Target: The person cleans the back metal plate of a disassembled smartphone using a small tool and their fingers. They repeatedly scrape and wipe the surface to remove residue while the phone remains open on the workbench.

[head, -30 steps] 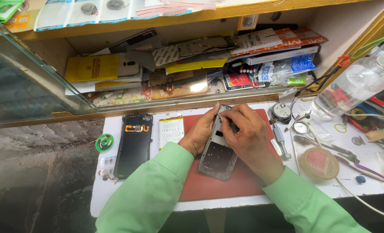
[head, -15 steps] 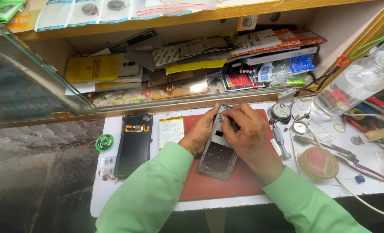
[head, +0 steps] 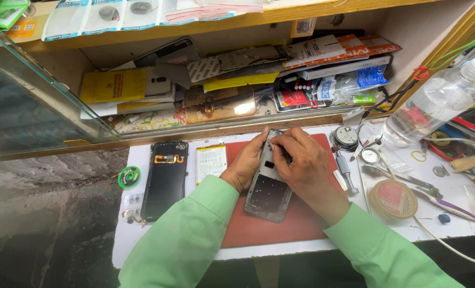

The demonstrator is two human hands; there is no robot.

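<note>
1. An opened grey phone frame (head: 269, 186) is found lying on the red mat (head: 280, 224), near the mat's middle.
2. The frame's left edge is gripped by the left hand (head: 245, 165).
3. The frame's upper part is pressed by the curled fingers of the right hand (head: 301, 160).
4. A black back cover (head: 165, 178) and a white battery (head: 210, 162) are noted left of the mat.
5. A tape roll (head: 393, 198) is noted right of the mat.

A white table (head: 312, 242) holds a red mat (head: 296, 224) under both hands. Left of the left hand (head: 244, 165) lie a battery (head: 211, 162), a black phone back (head: 165, 180) and a green tape roll (head: 129, 176). Right of the right hand (head: 301, 165) sit a tape roll (head: 392, 198), tweezers (head: 408, 181) and a clear bottle (head: 434, 104).
</note>
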